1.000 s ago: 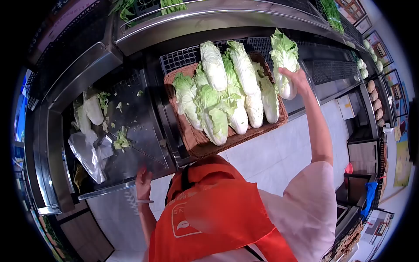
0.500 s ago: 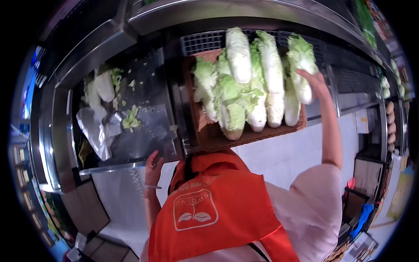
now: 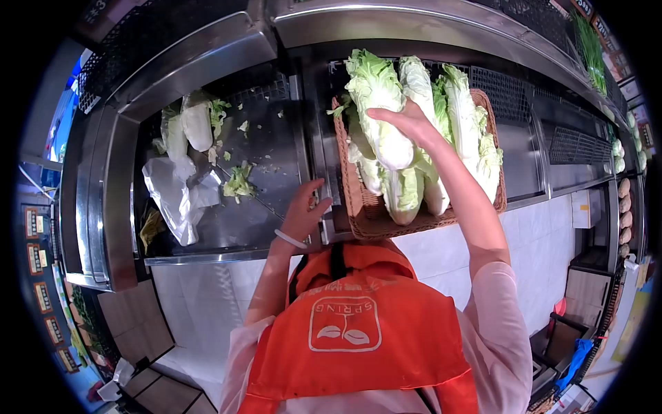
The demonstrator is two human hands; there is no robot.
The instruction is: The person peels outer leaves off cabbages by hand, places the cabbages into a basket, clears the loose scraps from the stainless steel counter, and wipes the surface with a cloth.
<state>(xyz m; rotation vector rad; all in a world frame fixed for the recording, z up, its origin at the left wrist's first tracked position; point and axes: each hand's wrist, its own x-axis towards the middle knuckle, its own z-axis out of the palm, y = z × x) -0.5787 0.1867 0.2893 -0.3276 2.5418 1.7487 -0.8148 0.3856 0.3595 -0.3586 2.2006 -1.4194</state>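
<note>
My right hand is wrapped round a Chinese cabbage from its right side, over the left part of a brown wicker basket. That cabbage lies slanted on top of the others, its leafy end pointing away from me. Several more Chinese cabbages are piled in the basket, and part of the pile is hidden under my hand and forearm. My left hand is open, fingers apart and slightly bent, beside the metal divider left of the basket. Nothing shows in it.
In the dark tray on the left lie bagged cabbages, a crumpled clear plastic bag and loose leaf scraps. A raised metal ledge runs along the back. Black grated shelving continues to the right.
My right hand has carried the cabbage from the basket's right end to its left part. My left hand has moved up and right, toward the divider. The whole view has shifted somewhat.
</note>
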